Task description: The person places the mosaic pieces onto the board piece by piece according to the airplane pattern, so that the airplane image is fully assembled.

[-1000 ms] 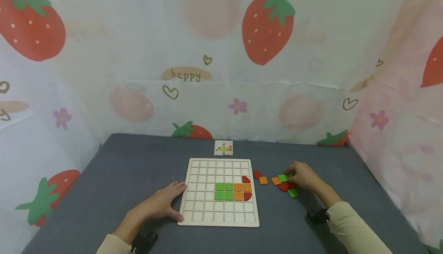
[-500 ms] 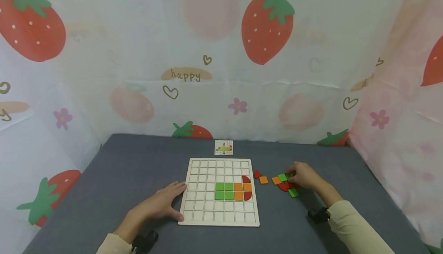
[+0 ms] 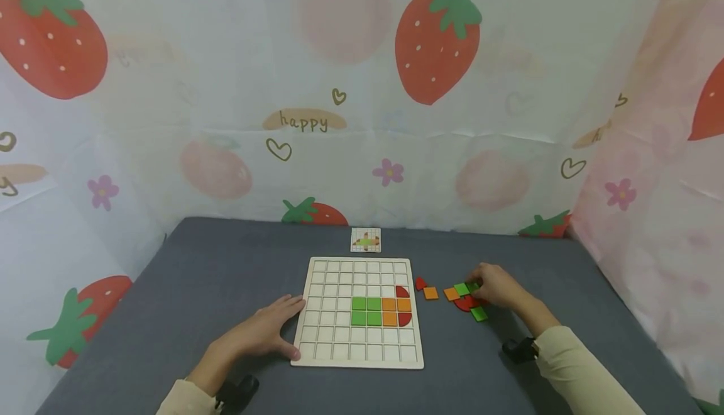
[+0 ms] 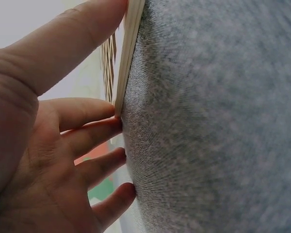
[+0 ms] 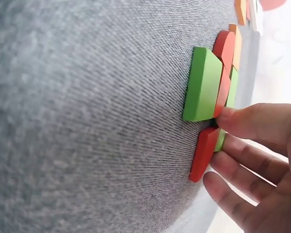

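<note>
My left hand lies along the left side of a pale wooden grid board. In the left wrist view, the thumb and index fingertip touch the board's edge. Green tiles, orange tiles and red rounded tiles sit in its right-hand cells. My right hand is low over a loose cluster of tiles, fingers loosely extended. In the right wrist view, its thumb touches the tiles beside a green square tile; a red tile lies near the other fingertips. The thumb partly hides the tiles behind it.
A small pattern card lies behind the board on the dark grey tabletop. Between board and cluster are a red tile and an orange square tile. A strawberry-print curtain encloses the table's back and sides.
</note>
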